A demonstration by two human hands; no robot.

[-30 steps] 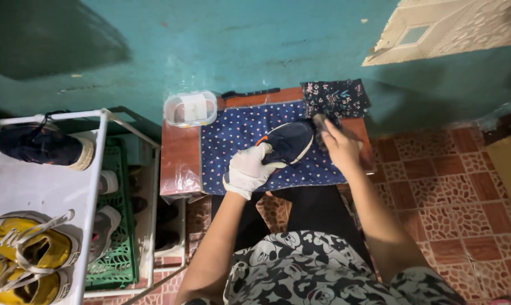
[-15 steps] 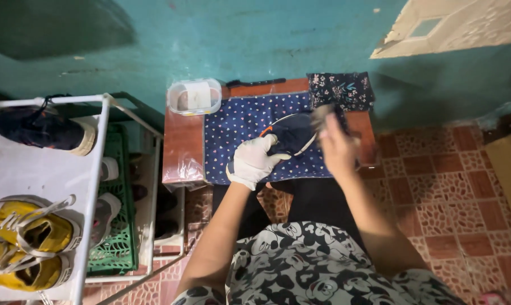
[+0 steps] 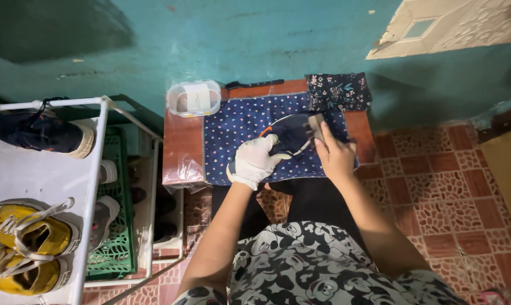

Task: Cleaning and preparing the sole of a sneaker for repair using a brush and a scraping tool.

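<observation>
A dark blue shoe with a white sole rim (image 3: 289,134) lies on a navy dotted cloth (image 3: 238,124) spread over a small wooden table (image 3: 182,147). My left hand (image 3: 256,161), in a white glove, grips the shoe at its near side. My right hand (image 3: 334,153) is bare and holds a small brush (image 3: 314,126) against the shoe's right end.
A clear plastic tub (image 3: 194,98) and a folded dark floral cloth (image 3: 338,91) sit at the table's back. A white shoe rack (image 3: 91,186) at left holds a dark shoe (image 3: 40,133) and yellow sneakers (image 3: 29,237). A teal wall rises behind; red patterned floor tiles (image 3: 436,192) lie at right.
The view has drifted slightly. My right hand with the brush has shifted along the shoe's right end, while my gloved left hand keeps hold of the shoe.
</observation>
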